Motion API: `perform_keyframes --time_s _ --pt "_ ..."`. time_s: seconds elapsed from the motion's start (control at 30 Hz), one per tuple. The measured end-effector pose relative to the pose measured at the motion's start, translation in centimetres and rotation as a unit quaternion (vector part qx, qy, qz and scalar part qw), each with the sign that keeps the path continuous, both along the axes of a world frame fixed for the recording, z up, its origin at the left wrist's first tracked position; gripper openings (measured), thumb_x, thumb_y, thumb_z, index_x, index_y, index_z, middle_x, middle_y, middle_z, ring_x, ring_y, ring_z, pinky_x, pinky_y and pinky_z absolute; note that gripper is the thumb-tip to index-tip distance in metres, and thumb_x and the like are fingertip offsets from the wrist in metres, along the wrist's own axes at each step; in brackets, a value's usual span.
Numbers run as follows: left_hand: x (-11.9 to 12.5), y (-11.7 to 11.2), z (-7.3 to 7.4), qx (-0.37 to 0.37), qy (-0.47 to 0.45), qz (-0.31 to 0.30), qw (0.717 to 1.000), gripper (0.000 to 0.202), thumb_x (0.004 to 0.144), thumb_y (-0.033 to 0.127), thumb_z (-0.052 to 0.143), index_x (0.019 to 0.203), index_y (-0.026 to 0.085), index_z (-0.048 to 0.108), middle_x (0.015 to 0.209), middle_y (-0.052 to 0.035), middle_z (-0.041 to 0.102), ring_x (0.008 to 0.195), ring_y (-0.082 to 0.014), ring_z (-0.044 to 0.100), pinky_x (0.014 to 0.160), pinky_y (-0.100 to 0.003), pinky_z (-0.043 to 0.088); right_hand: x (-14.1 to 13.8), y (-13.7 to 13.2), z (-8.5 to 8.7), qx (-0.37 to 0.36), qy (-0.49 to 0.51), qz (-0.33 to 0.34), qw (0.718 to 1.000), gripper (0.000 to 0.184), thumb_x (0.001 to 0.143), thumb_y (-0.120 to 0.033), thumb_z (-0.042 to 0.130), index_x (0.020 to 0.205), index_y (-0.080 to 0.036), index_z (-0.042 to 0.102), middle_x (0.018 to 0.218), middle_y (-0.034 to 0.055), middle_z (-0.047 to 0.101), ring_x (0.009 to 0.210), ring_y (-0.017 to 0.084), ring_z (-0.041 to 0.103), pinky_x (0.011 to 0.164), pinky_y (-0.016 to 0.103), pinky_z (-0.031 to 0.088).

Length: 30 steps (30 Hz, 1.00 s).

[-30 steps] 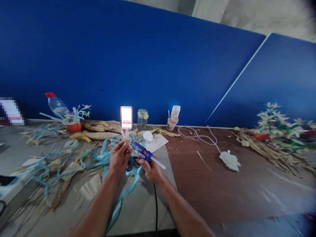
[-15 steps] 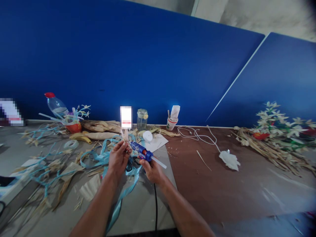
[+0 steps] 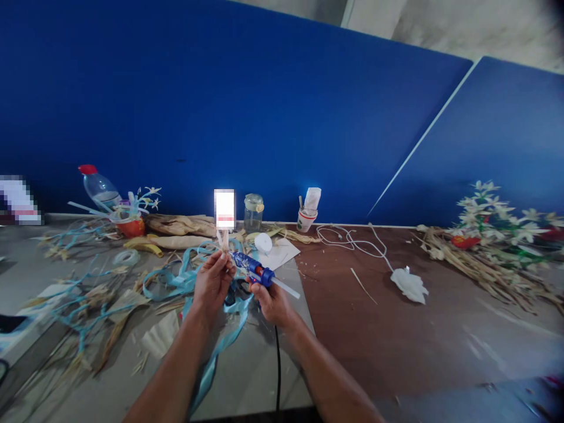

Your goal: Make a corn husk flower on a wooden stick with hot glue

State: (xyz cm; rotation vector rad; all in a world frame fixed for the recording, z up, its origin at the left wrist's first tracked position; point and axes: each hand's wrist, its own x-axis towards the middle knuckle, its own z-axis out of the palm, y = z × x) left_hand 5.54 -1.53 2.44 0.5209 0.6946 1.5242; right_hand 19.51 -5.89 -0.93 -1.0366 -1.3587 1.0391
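My right hand (image 3: 272,301) is wrapped around the handle of a blue hot glue gun (image 3: 252,268), whose nozzle points up and left. A white glue stick (image 3: 286,287) juts from the gun's rear. My left hand (image 3: 214,276) is closed in a pinch on a pale dried husk strip (image 3: 223,239), which rises above the fingertips close to the nozzle. Whether nozzle and strip touch, I cannot tell. Light blue ribbon (image 3: 176,283) lies looped under and beside both hands, and a black cord (image 3: 278,370) runs down below the right hand.
Dried husks (image 3: 185,225) and blue-wrapped stems (image 3: 81,323) cover the left side. Behind stand a glass jar (image 3: 253,214), a paper cup (image 3: 306,220) and a red-capped bottle (image 3: 99,188). A white cable (image 3: 352,239), crumpled tissue (image 3: 409,284) and white flowers (image 3: 489,205) lie right.
The glue gun and its glue stick have shifted very slightly to the right. Both hands keep their hold and almost the same place.
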Motion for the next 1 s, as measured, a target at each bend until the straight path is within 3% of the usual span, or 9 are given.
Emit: perform_keyframes --time_s 0.43,0.7,1.0 --pt "-0.07 0.11 -0.15 -0.003 0.012 -0.006 1.0 0.017 0.061 0.017 0.075 0.071 0.015 0.061 0.056 0.003 0.056 0.05 -0.0057 0.051 0.051 -0.016 0.044 0.16 0.08 0.01 0.015 -0.028 0.009 0.999 0.034 0.079 -0.047 0.053 0.088 -0.017 0.066 0.057 0.0009 0.054 0.057 0.014 0.049 0.048 0.023 0.039" --pt "0.08 -0.11 -0.02 -0.015 0.009 -0.023 1.0 0.016 0.061 0.016 0.074 0.072 0.015 0.063 0.059 0.0026 0.057 0.05 -0.005 0.051 0.051 -0.016 0.045 0.0 0.42 0.11 0.01 0.002 0.009 1.0 0.038 0.081 -0.048 0.05 0.094 -0.016 0.065 0.066 0.0031 0.058 0.058 0.013 0.049 0.047 0.021 0.037" --pt "-0.09 0.14 -0.03 -0.015 0.01 -0.008 1.0 0.021 0.059 0.017 0.077 0.072 0.014 0.061 0.054 0.0032 0.055 0.048 -0.0054 0.05 0.049 -0.016 0.044 0.31 -0.01 0.32 0.042 -0.044 0.017 0.998 0.033 0.08 -0.045 0.053 0.089 -0.015 0.064 0.073 0.0044 0.06 0.063 0.013 0.05 0.054 0.023 0.041"
